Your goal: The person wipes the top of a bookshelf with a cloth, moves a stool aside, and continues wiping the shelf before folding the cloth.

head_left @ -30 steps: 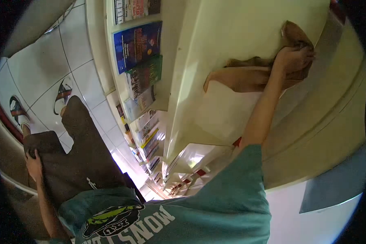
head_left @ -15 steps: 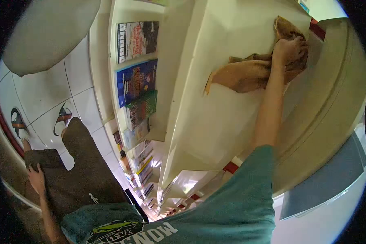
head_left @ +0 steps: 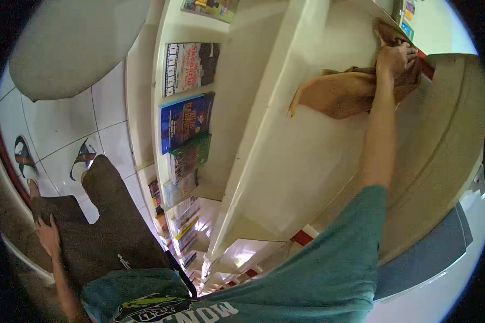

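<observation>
Right hand [head_left: 396, 56] is clamping the brown cloth [head_left: 339, 94] upper right on the white shelf [head_left: 307, 161] top, w/ most of the cloth hanging left of it. Left hand [head_left: 48, 237] is lying flat, fingers apart, on the thigh [head_left: 102, 231], lower left.

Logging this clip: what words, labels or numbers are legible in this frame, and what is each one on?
"NOW": white letters on the teal shirt; the start of the word is cut off.
Top book, blue book, green book: the covers carry titles, too blurred to read.
Book spines lower down: too small to read.
Cloth under the right hand: no text.
</observation>
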{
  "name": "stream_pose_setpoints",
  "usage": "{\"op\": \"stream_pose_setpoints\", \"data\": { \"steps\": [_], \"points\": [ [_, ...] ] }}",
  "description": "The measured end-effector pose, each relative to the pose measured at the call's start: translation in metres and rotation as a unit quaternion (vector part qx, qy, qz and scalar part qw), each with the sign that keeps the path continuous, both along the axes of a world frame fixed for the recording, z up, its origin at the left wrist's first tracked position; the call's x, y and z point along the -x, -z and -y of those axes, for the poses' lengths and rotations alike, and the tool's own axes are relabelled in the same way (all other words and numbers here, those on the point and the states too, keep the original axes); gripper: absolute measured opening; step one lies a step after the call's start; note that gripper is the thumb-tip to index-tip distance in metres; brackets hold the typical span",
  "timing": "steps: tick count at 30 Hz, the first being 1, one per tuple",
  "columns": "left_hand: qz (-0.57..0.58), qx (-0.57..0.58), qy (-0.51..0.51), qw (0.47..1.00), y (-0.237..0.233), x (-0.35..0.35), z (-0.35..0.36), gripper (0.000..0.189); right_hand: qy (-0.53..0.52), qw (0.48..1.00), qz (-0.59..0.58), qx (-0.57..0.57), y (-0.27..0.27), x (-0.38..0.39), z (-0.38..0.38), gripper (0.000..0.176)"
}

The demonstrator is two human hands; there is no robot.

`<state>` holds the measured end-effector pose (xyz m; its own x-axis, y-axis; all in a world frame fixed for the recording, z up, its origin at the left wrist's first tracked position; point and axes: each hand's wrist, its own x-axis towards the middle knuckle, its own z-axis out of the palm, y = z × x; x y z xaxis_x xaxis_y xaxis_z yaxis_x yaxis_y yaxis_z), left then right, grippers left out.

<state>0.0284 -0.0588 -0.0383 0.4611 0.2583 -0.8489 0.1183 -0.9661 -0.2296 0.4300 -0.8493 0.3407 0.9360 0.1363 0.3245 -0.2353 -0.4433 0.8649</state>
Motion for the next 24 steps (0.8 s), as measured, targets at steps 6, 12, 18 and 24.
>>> {"op": "stream_pose_setpoints", "data": {
  "steps": [6, 12, 18, 24],
  "points": [
    [-0.019, -0.019, -0.001, 1.0, 0.001, 0.005, -0.003, 0.061, 0.009, 0.997, 0.013, 0.082, 0.003, -0.014, 0.032, 0.055],
    [-0.039, -0.046, 0.014, 0.998, -0.003, 0.003, -0.001, 0.064, 0.077, 0.996, -0.036, -0.024, 0.049, -0.015, 0.025, 0.038],
    [0.01, -0.009, 0.041, 0.999, 0.01, 0.024, -0.029, 0.067, 0.052, 0.99, -0.133, 0.021, 0.08, 0.008, 0.017, 0.039],
    [0.015, -0.029, 0.07, 0.997, 0.012, 0.022, -0.031, 0.067, 0.032, 0.99, -0.132, -0.044, 0.086, 0.047, -0.041, 0.047]
  ]
}}
